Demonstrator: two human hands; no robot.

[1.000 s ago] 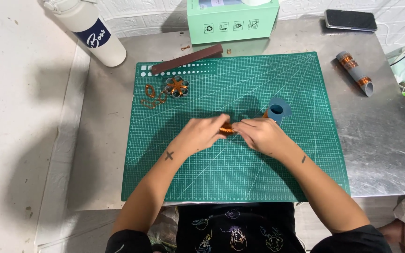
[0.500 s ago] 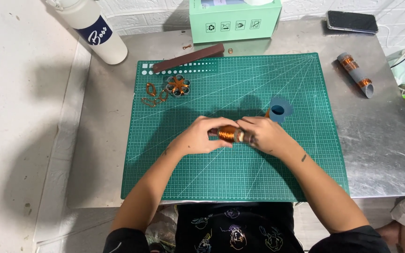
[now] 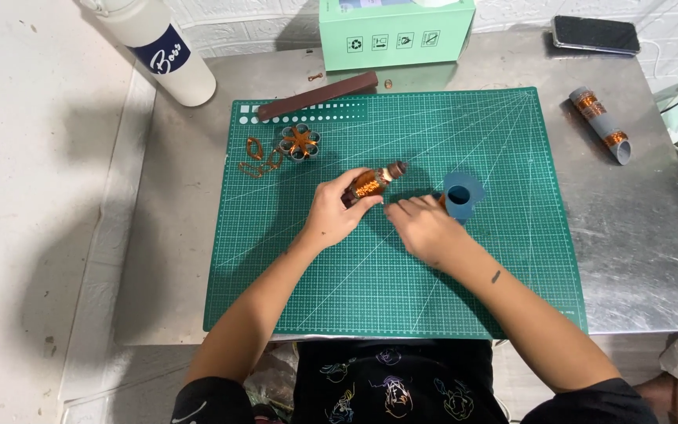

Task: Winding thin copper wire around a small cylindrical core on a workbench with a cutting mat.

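Right hand (image 3: 425,228) now off left hand's (image 3: 337,213) copper-wound spool (image 3: 370,184)

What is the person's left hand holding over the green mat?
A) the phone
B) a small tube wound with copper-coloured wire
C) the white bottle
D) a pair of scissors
B: the left hand grips a small tube wound with copper-coloured wire above the green mat, while the white bottle and the phone lie untouched at the far edge of the table.
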